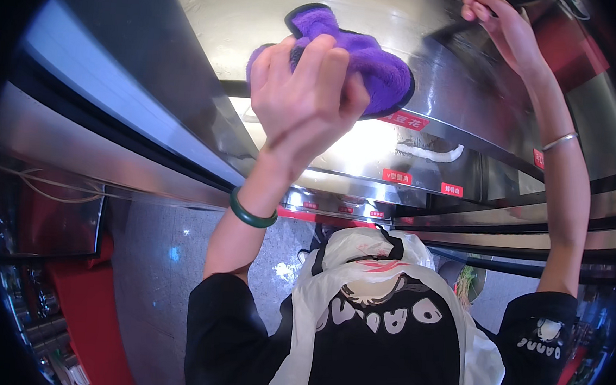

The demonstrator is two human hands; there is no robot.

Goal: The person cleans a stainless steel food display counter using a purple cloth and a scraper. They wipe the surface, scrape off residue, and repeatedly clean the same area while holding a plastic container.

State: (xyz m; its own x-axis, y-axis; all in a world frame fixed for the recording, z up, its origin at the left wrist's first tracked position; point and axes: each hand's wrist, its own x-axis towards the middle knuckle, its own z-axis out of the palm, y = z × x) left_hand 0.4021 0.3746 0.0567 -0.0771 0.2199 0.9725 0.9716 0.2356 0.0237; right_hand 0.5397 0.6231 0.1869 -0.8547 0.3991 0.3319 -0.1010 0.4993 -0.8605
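— Two hands are up, but only one is doing the wiping. The left hand [307, 97] has its fingers [330, 67] curled tight round a fluffy purple microfibre cloth with a dark edge [372, 66], bunched in the fist and pressed flat against the shiny stainless-steel cabinet panel [220, 18].

— And the right hand [505, 28]?

— Raised higher, at the upper edge of the same steel front. Its fingers are bent over something dark at the rim of the view; I cannot tell whether they grip it or merely rest there.

— So which step would you say this is?

— Mid-wipe, by my reading. The cloth sits on the upper part of the panel, above the row of small red labels [404, 119] and the bright glare on the metal below them.

— What does the next stroke call for?

— I'd judge steady pressure with the cloth kept flat, sweeping across or down toward the labelled strip, and the bunched folds spread out so more pile meets the steel. The other arm seems to brace the body, so it should hold its place.

— Anything else close by?

— A green bangle [251, 216] on the left wrist, a thin silver bracelet [559, 141] on the right, and a white plastic apron [381, 267] over a black shirt.
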